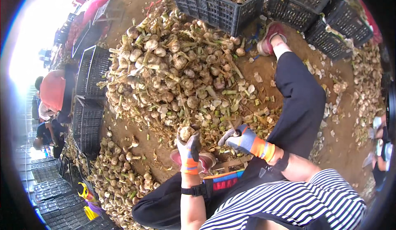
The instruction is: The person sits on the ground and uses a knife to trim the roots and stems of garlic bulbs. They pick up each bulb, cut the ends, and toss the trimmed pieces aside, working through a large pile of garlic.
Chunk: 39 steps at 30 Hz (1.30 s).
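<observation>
My gloved left hand (pixel 188 146) holds a garlic bulb (pixel 187 133), its thin dry stalk reaching up over the heap. To its right, my gloved right hand (pixel 239 139) is closed around a dark handle, apart from the bulb; a thin pale piece juts up from that fist, too small to name surely. Beyond both hands rises a large heap of garlic bulbs (pixel 173 63) with long stalks. Cut stalk pieces and papery skins (pixel 229 106) lie at the heap's near right side.
Black plastic crates stand at the top (pixel 216 7), top right (pixel 328 38) and left (pixel 88 124). More garlic (pixel 120 180) lies at lower left and along the right edge. My shoe (pixel 272 38) rests beside the heap. Other people (pixel 52 90) are at the far left and far right.
</observation>
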Each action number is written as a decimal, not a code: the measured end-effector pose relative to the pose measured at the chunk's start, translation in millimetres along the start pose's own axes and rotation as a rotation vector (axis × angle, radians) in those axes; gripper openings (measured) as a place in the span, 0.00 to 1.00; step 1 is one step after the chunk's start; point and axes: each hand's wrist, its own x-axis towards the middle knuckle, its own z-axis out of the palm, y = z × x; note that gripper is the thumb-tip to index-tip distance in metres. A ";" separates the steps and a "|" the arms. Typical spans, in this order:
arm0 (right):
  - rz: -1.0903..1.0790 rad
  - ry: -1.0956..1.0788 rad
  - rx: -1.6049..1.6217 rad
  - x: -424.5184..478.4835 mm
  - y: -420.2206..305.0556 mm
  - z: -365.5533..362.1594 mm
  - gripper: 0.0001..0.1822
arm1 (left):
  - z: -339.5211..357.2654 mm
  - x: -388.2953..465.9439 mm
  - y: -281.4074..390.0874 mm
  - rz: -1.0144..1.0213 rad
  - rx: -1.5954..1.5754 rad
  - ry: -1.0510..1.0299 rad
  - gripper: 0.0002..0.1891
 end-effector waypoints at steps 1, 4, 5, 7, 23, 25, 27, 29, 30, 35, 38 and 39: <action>-0.085 0.012 -0.177 -1.0 0.0 -0.1 0.11 | 1.5 -6.6 4.2 -0.005 0.017 0.016 0.20; -0.144 -0.023 -0.760 -14.2 -20.6 13.3 0.17 | -32.8 -5.9 -33.8 0.021 -0.222 -0.117 0.20; -0.159 -0.066 -0.908 -15.4 -24.4 14.5 0.18 | -31.9 -3.7 -34.5 -0.090 -0.319 -0.169 0.20; -0.170 -0.156 -1.061 -26.4 -52.0 20.4 0.18 | -31.9 -8.9 -29.7 -0.266 -0.468 -0.245 0.18; -0.296 -0.198 -1.307 -57.0 -58.6 54.5 0.14 | -32.3 -50.4 11.0 -0.549 -0.830 -0.409 0.20; -0.232 -0.243 -1.328 -59.0 -69.3 56.2 0.15 | -29.7 -51.5 11.2 -0.472 -0.809 -0.389 0.19; -0.209 -0.265 -1.346 -58.1 -73.9 57.6 0.16 | -38.5 -45.0 -2.9 -0.489 -0.832 -0.371 0.20; -0.228 -0.260 -1.362 -54.7 -71.0 58.5 0.15 | -50.9 -37.4 -17.8 -0.486 -0.825 -0.379 0.21; -0.227 -0.263 -1.368 -50.9 -66.6 57.9 0.15 | -54.1 -35.3 -20.0 -0.474 -0.808 -0.395 0.21; -0.207 -0.268 -1.368 -44.2 -62.0 56.6 0.16 | -51.3 -39.0 -23.9 -0.360 -0.651 -0.415 0.21; -0.192 -0.253 -1.331 -38.2 -51.1 51.1 0.16 | -57.7 -48.5 -36.9 0.012 -0.116 -0.336 0.20; -0.190 -0.242 -1.314 -33.7 -47.3 48.5 0.16 | -56.1 -51.2 -37.6 0.137 0.061 -0.306 0.21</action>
